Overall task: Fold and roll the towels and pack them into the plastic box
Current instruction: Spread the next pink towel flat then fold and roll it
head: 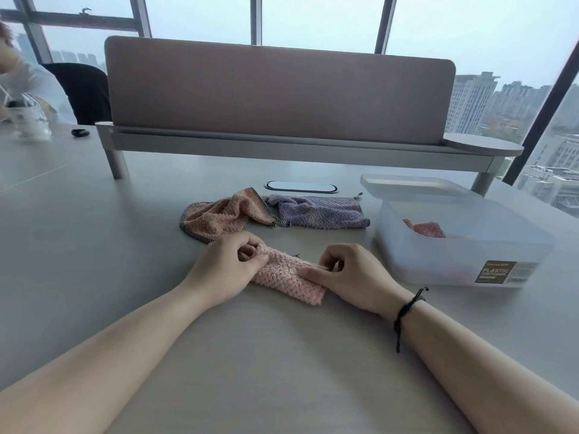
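A pink towel, folded into a narrow strip, lies on the table in front of me. My left hand pinches its left end and my right hand grips its right end. Behind it an orange towel with a dark border lies crumpled, and a purple towel lies beside it on the right. The translucent plastic box stands open at the right, with a rolled reddish towel inside.
The box's lid lies behind the box. A desk divider panel on a raised shelf crosses the back of the table, with an oval cable port below it. A person sits at the far left beside a cup.
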